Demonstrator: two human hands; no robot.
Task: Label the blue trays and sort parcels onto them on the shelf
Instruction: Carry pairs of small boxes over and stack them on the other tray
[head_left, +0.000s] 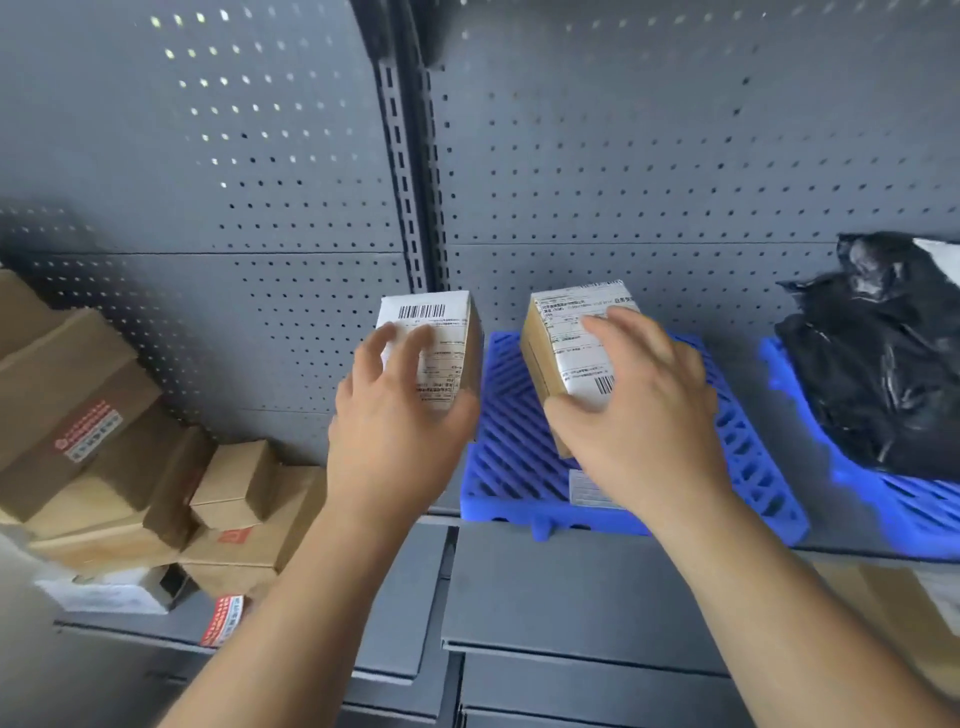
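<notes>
cardboard boxes, one per hand: left hand (400, 421) fingers (415, 343) clamp the left box (441, 332) just beside the blue tray (509, 457); right hand (639, 410) fingers grip the right box (561, 343) over it. best lowered flat, label up, inside the rim.

A person's bare left hand (397, 421) and bare right hand (649, 415), with bare left forearm (301, 613) and right forearm (769, 613) uncovered down to the frame's lower edge.
</notes>
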